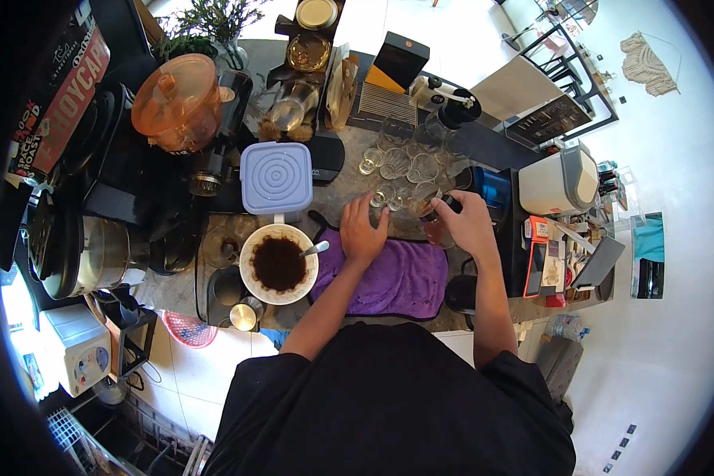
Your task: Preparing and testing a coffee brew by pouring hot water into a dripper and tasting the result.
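Note:
My left hand [362,230] rests flat on a purple cloth [401,278] spread on the counter, fingers apart, near small clear glasses [385,194]. My right hand [466,224] grips a glass server [436,226] with a dark lid, holding reddish-brown liquid and tilted toward the small glasses. Left of the cloth stands a white filter dripper [278,264] full of wet dark coffee grounds, with a spoon [316,249] leaning in it.
More empty glasses [412,163] cluster behind. A lilac square lidded box [276,178], an orange-lidded grinder [178,101], a steel kettle [87,254], a white container [559,182] and a black scale [327,155] crowd the counter.

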The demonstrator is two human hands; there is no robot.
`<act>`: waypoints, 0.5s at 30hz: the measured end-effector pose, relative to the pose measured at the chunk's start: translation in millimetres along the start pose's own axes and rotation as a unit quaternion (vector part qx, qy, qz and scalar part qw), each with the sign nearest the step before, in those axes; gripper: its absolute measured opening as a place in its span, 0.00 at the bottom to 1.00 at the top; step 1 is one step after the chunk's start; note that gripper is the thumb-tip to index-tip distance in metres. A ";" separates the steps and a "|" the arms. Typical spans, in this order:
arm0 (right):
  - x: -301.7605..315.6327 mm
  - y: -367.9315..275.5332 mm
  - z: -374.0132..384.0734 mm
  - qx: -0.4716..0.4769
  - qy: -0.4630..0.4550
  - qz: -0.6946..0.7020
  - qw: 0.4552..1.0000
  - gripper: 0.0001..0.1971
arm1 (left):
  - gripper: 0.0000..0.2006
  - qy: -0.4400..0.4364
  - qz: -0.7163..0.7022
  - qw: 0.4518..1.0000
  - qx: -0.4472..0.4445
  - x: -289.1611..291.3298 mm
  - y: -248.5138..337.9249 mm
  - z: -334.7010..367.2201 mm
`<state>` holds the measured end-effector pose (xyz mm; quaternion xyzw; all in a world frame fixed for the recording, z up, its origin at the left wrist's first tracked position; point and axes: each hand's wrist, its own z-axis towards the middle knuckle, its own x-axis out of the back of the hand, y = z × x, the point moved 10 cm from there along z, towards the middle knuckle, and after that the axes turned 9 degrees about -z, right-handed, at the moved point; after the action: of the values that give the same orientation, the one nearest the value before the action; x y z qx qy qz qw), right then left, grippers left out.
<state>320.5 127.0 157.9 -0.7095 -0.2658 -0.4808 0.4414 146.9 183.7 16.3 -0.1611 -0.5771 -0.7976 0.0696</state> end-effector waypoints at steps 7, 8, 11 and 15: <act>5.0 -4.5 3.9 0.026 0.041 -0.027 0.998 0.19 | 0.22 0.003 -0.004 1.000 -0.005 1.5 2.4 0.7; 10.3 -8.6 3.3 0.053 0.078 -0.033 0.995 0.20 | 0.22 0.002 0.000 1.000 -0.004 1.1 2.5 0.8; 7.9 -9.9 6.1 0.047 0.056 -0.024 0.997 0.21 | 0.22 -0.001 0.001 1.000 -0.003 0.6 1.1 0.5; 3.9 -8.5 10.3 -0.010 -0.010 -0.077 0.997 0.22 | 0.22 -0.005 0.002 1.000 0.008 -0.6 -2.2 0.2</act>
<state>319.8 140.0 163.1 -0.6962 -0.3192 -0.5085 0.3934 146.8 184.6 14.1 -0.1657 -0.5832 -0.7922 0.0695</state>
